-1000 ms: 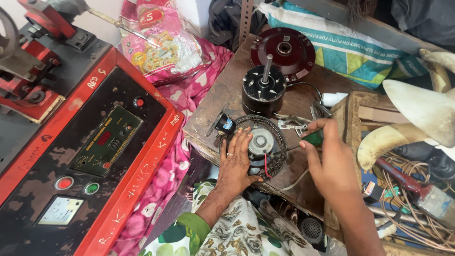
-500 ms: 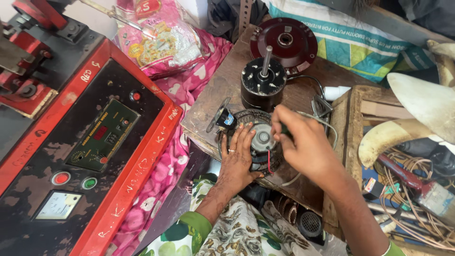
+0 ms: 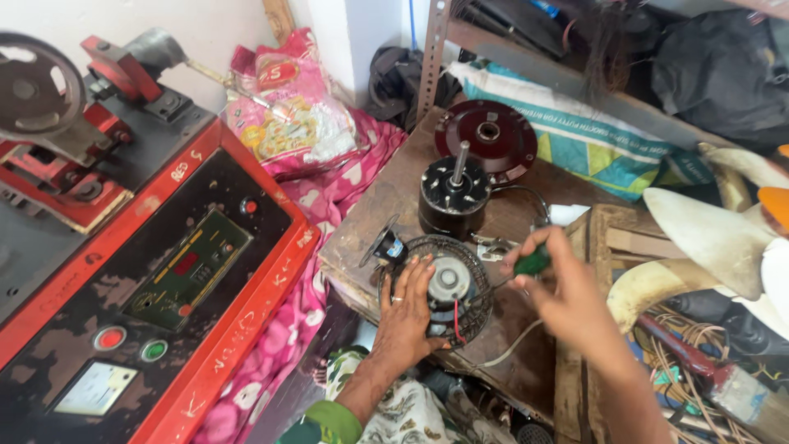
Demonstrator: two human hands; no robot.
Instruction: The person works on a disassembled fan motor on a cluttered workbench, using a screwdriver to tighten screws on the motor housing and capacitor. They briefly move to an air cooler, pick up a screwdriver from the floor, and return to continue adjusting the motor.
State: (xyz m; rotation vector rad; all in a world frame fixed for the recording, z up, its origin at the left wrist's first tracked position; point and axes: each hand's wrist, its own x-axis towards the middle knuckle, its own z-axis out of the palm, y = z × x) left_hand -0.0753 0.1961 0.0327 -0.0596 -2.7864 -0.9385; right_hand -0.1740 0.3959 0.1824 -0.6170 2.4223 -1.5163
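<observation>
**Green-handled screwdriver at the small motor, casing not yet apart**

Green plastic shows in the right hand (image 3: pixel 567 296), right of centre: its fingers are curled tight round the screwdriver (image 3: pixel 532 261) handle, and the shaft is too thin and blurred to tell whether the tip touches anything. The left hand (image 3: pixel 407 316) lies flat on the wire guard (image 3: pixel 477 308) at lower centre, fingers spread and pressing rather than gripping, thumb side toward the small motor (image 3: pixel 448 279) that sits in the guard's middle. Guard and motor rest on the worn wooden desk (image 3: pixel 386 197), near its front edge.

As a judgement, the work is early to midway: the small motor looks to be sitting in its guard, a red wire and a black one hanging from it, and no loose screws can be made out beside it. Just above, a black motor (image 3: pixel 450 201) stands upright with its shaft up, and a dark red cover (image 3: pixel 486 136) lies behind it, so that unit looks already opened. A red machine (image 3: pixel 164 271) fills the left of the frame.
</observation>
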